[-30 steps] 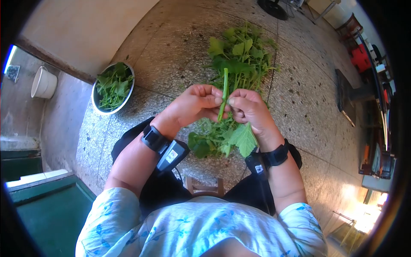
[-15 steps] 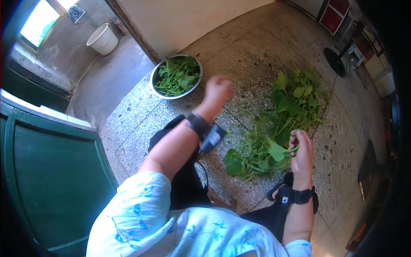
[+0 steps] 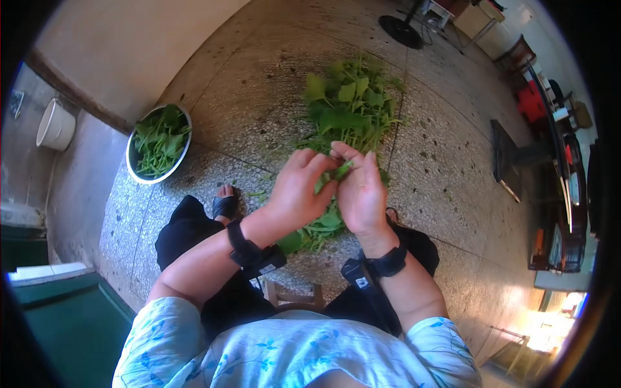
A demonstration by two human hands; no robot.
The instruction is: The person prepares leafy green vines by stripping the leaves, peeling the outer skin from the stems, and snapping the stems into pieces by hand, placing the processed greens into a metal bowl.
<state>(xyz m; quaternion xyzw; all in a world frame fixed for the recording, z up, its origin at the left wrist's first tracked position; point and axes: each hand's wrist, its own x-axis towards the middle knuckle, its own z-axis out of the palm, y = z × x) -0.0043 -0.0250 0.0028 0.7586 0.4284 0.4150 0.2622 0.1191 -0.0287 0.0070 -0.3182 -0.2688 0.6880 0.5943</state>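
Observation:
In front of me my left hand (image 3: 299,189) and my right hand (image 3: 362,194) meet above the floor. Between their fingers is a piece of a leafy green stem (image 3: 343,171), mostly hidden by the hands. My right hand curls round it with the palm turned up, and the left pinches at it from the side. Beyond the hands lies a heap of leafy greens (image 3: 352,107). More loose greens (image 3: 326,223) lie below the hands, partly covered by them. To the left stands a metal basin (image 3: 188,146) full of picked leaves and stems.
A white bucket (image 3: 57,126) stands far left, past a door frame. A green cabinet (image 3: 71,323) is at lower left. Black stand bases (image 3: 401,31) and dark furniture (image 3: 556,246) line the right side. A wooden stool (image 3: 294,299) shows beneath me.
My left hand has come from near the basin to my right hand, which still holds a green stem. The view has turned right, so basin and heap sit further left.

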